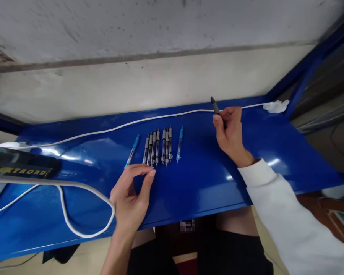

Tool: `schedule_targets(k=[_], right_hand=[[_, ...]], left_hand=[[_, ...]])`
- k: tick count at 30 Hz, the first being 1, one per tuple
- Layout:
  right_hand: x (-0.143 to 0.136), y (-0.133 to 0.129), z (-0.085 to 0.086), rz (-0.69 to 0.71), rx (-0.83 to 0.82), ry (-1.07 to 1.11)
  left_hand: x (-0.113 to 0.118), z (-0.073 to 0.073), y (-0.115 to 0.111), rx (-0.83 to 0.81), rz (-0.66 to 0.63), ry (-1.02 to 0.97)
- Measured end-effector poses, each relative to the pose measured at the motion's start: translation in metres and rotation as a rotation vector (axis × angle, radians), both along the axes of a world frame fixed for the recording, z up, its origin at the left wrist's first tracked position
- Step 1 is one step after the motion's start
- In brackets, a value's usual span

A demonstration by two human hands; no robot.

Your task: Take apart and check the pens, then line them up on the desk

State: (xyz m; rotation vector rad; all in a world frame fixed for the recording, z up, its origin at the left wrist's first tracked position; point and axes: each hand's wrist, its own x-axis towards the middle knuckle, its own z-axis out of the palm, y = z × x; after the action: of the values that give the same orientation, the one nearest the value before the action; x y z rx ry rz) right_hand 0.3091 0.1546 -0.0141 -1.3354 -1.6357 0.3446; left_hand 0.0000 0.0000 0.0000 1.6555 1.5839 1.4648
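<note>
My right hand (231,131) is closed on a dark pen (215,105), thumb against fingers, holding it tilted up above the table (195,183). My left hand (132,194) is apart from it, thumb and forefinger curled almost tip to tip at the near ends of the other pens; I cannot tell whether they touch one.

Those lie side by side: four grey-and-black pens (153,144), then three grey-and-black pens (166,147) just beside them, with a blue pen (132,150) on the left and another blue pen (180,143) on the right.

I expect each pen to be light and stiff, its grey section probably the surest place to pinch, the clear barrel likely slicker and apt to roll on this glossy top. The plastic clips look like the part to spare from pressure.

I see no box or cup around the pens; they lie straight on the table. The only containers I can make out are the see-through barrels, with a thin, darkish core inside, probably the ink tube.
</note>
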Motion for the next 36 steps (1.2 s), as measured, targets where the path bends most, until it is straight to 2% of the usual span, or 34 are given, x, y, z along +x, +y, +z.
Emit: schedule_targets(k=[5,8,10,13,16,19,22,26,30,33,36], right_hand=[[-0.002,-0.008,-0.003,0.089,-0.041,0.036],[-0.008,-0.014,0.006,0.144,-0.099,0.012],[-0.018,-0.016,0.017,0.188,-0.12,0.024],[-0.047,-0.012,0.036,0.305,-0.112,0.13],[-0.083,0.005,0.048,0.505,-0.237,0.419],[-0.111,0.026,0.047,0.71,-0.499,0.779],[-0.121,0.038,0.041,0.801,-0.632,0.947],[-0.114,0.033,0.033,0.906,-0.711,0.964],[-0.108,0.025,0.028,1.023,-0.829,0.85],[-0.109,0.025,0.022,1.017,-0.908,0.784],[-0.11,0.028,0.018,1.004,-0.9,0.752]], left_hand=[[0.0,0.0,0.0,0.039,-0.012,0.011],[0.003,0.006,0.0,0.097,-0.05,0.0],[0.007,0.014,0.009,0.117,-0.103,-0.006],[0.019,0.031,0.044,0.125,-0.187,-0.021],[0.034,0.041,0.1,0.114,-0.302,-0.197],[0.049,0.038,0.153,0.051,-0.39,-0.469],[0.055,0.027,0.178,-0.039,-0.46,-0.655],[0.051,0.016,0.175,-0.074,-0.431,-0.748],[0.046,0.014,0.167,-0.152,-0.454,-0.78],[0.045,0.015,0.164,-0.194,-0.464,-0.752],[0.046,0.013,0.163,-0.183,-0.441,-0.762]])
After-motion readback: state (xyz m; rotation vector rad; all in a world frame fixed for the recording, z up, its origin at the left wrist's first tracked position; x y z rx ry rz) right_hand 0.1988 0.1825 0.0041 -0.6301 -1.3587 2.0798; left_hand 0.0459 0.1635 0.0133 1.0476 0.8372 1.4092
